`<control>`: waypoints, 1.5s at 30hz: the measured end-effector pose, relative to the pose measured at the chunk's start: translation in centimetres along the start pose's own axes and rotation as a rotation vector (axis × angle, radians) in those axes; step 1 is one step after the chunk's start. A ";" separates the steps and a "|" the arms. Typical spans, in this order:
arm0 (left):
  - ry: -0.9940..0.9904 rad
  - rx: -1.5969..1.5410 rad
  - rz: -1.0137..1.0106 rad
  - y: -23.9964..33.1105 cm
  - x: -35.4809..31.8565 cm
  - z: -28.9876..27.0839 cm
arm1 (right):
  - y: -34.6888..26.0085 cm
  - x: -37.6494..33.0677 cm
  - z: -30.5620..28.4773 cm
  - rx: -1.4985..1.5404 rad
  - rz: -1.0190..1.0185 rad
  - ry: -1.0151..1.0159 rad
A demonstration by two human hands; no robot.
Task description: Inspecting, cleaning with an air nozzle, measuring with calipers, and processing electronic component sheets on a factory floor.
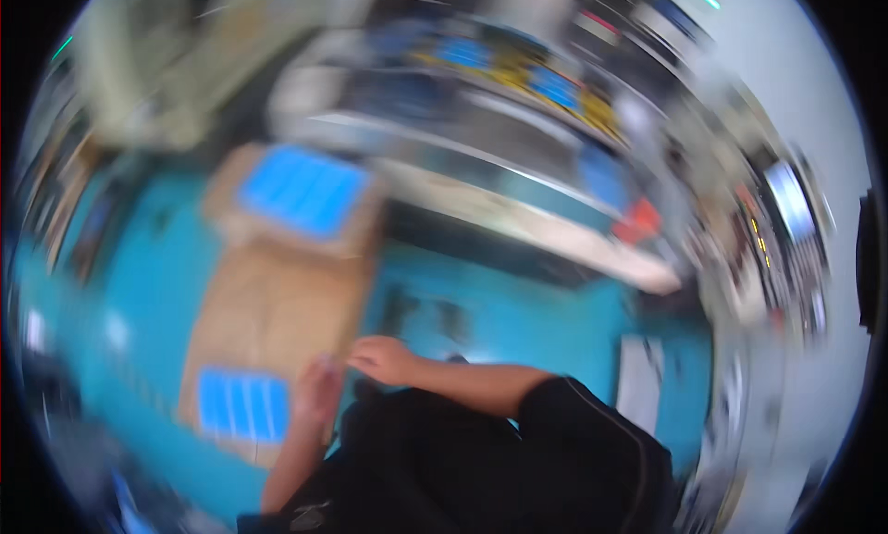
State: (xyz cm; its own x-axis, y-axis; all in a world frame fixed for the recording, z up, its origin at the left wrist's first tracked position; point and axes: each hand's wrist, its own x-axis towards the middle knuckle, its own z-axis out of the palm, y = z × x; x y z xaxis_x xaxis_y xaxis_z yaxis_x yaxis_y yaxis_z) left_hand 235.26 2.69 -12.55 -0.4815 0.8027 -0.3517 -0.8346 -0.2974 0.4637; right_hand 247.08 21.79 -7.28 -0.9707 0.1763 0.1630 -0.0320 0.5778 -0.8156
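Blurry view: both hands are meeting at the box (277,321) edge near the surface's front, left hand (319,391) resting on cardboard, right hand (384,356) hovering; grip unclear. Risk: blue packs (242,404) could be sliding off if the box is tipping.

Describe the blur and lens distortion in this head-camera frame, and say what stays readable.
Head view: strong motion blur smears everything; fisheye bends the bench edge and leaves black corners. Still readable: the brown cardboard box with blue items, the teal floor, the left hand and right hand near the box's edge; whether they grip anything cannot be told.
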 end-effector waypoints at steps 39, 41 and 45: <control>-0.766 1.849 0.445 -30.7 38.4 34.8 | 19.7 -31.5 -51.1 -0.266 0.701 0.013; -0.787 1.827 0.443 -30.0 39.7 35.0 | 20.4 -30.2 -52.4 -0.264 0.698 -0.019; -0.738 1.865 0.343 -29.0 41.8 35.2 | 21.5 -27.8 -54.6 -0.253 0.722 -0.086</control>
State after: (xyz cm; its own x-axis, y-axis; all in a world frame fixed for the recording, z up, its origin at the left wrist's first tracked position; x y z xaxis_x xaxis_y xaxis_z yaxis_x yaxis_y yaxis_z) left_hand 248.77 63.08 -12.06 0.0528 0.9984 0.0219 0.7148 -0.0531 0.6973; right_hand 286.37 72.86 0.94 -0.7455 0.5227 -0.4135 0.6620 0.5092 -0.5499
